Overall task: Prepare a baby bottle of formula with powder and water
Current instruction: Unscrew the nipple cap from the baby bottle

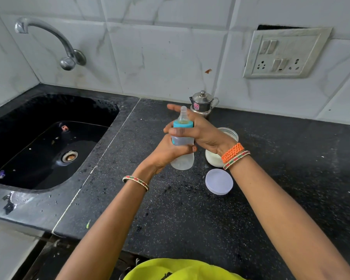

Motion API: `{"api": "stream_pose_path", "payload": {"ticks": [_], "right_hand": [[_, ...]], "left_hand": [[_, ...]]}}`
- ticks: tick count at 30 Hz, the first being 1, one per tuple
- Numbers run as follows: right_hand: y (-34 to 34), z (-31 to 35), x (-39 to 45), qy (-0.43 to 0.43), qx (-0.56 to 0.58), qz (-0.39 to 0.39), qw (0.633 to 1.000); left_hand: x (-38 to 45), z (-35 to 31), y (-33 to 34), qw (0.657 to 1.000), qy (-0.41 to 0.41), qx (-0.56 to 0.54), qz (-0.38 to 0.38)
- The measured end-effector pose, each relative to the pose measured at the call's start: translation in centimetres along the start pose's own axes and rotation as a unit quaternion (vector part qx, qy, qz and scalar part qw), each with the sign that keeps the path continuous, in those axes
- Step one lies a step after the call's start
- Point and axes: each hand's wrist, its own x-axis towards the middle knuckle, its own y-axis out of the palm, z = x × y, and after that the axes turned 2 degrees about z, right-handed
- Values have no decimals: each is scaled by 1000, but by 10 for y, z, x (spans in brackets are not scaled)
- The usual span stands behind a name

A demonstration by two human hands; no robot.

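— Where is the baby bottle [182, 147]?
— Held upright over the counter, right of the sink [24, 184]; left hand [167, 152] grips its body, right hand [200, 131] curls around the blue collar.

Upright capped baby bottle [182, 142], held

A black speckled stone counter [271, 178] is seen, bounded at the back by a white tiled wall. A black sink [49, 142] is set into it. Taking the sink as landmark: to its right, well apart and close against the wall, a small lidded steel pot [202, 103] is stood. Further right and nearer the front edge, an open glass jar [212, 158] of white powder is placed. Just in front of the jar, still right of the sink, a round white lid [219, 181] is laid flat. Water droplets are scattered between sink and lid.
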Motion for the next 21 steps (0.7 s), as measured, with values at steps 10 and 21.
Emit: {"api": "stream_pose_path", "payload": {"ticks": [10, 21], "right_hand": [[-9, -10, -3, -10, 107, -50, 993], [-1, -10, 15, 22, 70, -174, 982]], "left_hand": [[-3, 4, -14, 999, -18, -10, -37], [-20, 35, -26, 992, -96, 7, -79]]}}
